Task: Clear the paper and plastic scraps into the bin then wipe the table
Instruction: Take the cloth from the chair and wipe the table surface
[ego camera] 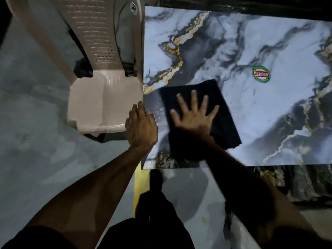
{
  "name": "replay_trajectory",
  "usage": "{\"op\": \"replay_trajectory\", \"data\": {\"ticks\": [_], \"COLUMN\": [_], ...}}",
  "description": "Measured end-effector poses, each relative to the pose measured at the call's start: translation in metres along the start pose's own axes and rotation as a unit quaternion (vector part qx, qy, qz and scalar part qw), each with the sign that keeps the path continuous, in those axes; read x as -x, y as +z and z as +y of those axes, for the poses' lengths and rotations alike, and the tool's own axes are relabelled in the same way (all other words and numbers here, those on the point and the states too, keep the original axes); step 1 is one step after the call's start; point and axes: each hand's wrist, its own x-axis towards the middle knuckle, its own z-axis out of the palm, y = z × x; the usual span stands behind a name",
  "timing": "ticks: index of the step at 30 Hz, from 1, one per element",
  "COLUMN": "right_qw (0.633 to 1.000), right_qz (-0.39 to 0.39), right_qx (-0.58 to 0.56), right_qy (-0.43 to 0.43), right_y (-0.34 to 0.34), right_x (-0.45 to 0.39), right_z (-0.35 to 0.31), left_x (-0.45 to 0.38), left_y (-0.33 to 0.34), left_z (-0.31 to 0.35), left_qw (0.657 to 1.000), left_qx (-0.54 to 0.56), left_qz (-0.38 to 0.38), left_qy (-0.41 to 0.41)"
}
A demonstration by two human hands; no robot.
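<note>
A dark cloth (221, 123) lies flat on the marble-patterned table (260, 42), near its front left corner. My right hand (195, 114) presses down on the cloth with the palm flat and the fingers spread. My left hand (141, 125) rests on the table's left edge, fingers together and curled over the rim, holding nothing else. Small dark specks dot the tabletop to the right of the cloth. No paper or plastic scraps show on the table. No bin is in view.
A beige plastic chair (106, 97) stands against the table's left side. A round green and red sticker (260, 74) marks the tabletop at right. Grey floor lies to the left and below. My legs stand before the table's front edge.
</note>
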Motion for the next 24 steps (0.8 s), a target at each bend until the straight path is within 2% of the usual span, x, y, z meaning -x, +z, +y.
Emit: {"op": "replay_trajectory", "data": {"ticks": [3,5,7,9,12,15,17,19,21,24], "right_qw": [0.987,0.974,0.967,0.973,0.994,0.998,1.0,0.997,0.99,0.988], "right_qz": [-0.026,-0.016,-0.013,0.013,0.04,0.049,0.016,-0.009,0.007,-0.009], "right_qx": [-0.044,-0.075,-0.076,-0.057,-0.044,-0.023,-0.006,-0.03,-0.051,-0.047], "right_qy": [0.153,0.214,0.242,0.222,0.097,-0.009,0.003,0.071,0.134,0.146], "right_y": [-0.011,-0.014,-0.006,0.007,0.026,0.02,0.008,0.001,-0.004,0.0], "right_x": [-0.019,0.003,0.036,0.072,0.104,0.07,0.029,0.006,0.011,0.045], "right_z": [0.08,0.117,0.117,0.081,0.01,-0.022,-0.003,0.036,0.073,0.084], "left_x": [-0.001,-0.002,-0.004,-0.003,-0.003,0.0,-0.001,-0.002,-0.003,-0.002], "left_y": [0.003,0.004,0.004,0.003,0.001,-0.001,0.002,0.003,0.003,-0.002], "left_z": [-0.004,-0.004,-0.004,-0.003,-0.001,0.0,-0.002,-0.004,-0.004,-0.003], "left_qw": [1.0,0.999,0.997,0.994,0.986,0.985,0.985,0.984,0.984,0.986], "left_qx": [0.019,0.037,0.071,0.112,0.161,0.168,0.169,0.174,0.175,0.16], "left_qz": [-0.003,-0.002,0.0,-0.007,-0.023,-0.031,-0.032,-0.026,-0.025,-0.035], "left_qy": [0.006,0.008,0.01,0.001,-0.026,-0.03,-0.025,-0.025,-0.029,-0.039]}}
